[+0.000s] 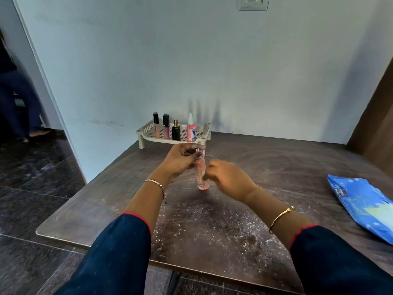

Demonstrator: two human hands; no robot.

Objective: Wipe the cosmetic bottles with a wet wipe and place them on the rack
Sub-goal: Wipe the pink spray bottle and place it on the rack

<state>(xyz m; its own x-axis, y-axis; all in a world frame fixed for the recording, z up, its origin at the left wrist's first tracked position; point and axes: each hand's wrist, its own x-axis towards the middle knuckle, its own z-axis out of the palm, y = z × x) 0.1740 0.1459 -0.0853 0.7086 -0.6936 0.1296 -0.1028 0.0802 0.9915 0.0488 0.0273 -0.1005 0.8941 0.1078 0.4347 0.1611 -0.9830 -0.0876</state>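
Wiping looks under way: left hand (180,160) pinches the pink bottle (202,173) by its capped top, upright over the table (276,167); right hand (227,177) is blurred beside it, grip unclear. Next, it needs standing on the rack (202,134) beside four bottles (176,133)

White powdery specks (212,226) are lying scattered across the near half of a dark brown wooden table (276,167), standing against a pale blue wall (191,60).

At the far left corner of the table (276,167), four bottles (176,133) fill the left and middle of the rack (203,134); its right end gives me room. The wipes pack (361,207) blocks the right edge; the far right corner is open.
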